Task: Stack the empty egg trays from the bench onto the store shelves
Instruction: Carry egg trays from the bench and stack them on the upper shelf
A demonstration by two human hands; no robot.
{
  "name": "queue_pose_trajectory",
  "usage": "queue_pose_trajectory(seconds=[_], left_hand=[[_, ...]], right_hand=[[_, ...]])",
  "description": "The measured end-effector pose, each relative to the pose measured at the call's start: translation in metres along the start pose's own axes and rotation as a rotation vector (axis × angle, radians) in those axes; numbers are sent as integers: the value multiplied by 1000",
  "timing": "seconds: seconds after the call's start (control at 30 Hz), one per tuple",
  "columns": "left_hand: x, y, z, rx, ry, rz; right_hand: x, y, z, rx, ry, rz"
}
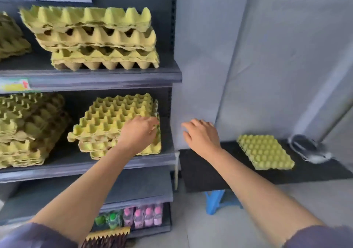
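A stack of yellow egg trays (112, 121) lies on the middle shelf (80, 165) of the dark store shelves. My left hand (138, 133) rests on the stack's right front corner, fingers loosely bent over the top tray. My right hand (202, 135) hovers in the air to the right of the shelf post, fingers relaxed and holding nothing. One yellow egg tray (265, 152) lies flat on the black bench (219, 169) further right.
More egg tray stacks sit on the upper shelf (99, 37) and at the left of the middle shelf (28, 129). Bottles (143, 216) stand on the bottom shelf. A blue stool (215, 201) stands under the bench. A grey wall lies behind.
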State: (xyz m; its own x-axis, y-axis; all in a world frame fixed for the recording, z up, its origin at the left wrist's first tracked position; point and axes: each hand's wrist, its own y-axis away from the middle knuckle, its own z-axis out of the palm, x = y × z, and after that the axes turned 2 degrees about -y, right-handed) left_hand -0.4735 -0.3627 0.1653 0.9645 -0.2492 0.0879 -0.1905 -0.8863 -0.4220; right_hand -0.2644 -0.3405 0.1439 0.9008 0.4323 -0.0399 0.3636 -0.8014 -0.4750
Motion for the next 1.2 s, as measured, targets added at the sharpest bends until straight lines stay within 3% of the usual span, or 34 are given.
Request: queue_pose_trajectory(seconds=[0.17,0.43,0.73,0.93,1.2], left_hand=[[89,-56,49,-23,68,183],[207,-159,143,-55,204,380],[326,-240,223,-153,229,571],[385,-269,297,-247,192,568],[447,-289,374,-340,180,426]], right_hand=[[107,38,-11,54,128,119],[265,66,-8,-47,347,238],[416,102,4,-69,330,398],[521,126,33,-156,282,400],[640,130,74,-256,144,293]])
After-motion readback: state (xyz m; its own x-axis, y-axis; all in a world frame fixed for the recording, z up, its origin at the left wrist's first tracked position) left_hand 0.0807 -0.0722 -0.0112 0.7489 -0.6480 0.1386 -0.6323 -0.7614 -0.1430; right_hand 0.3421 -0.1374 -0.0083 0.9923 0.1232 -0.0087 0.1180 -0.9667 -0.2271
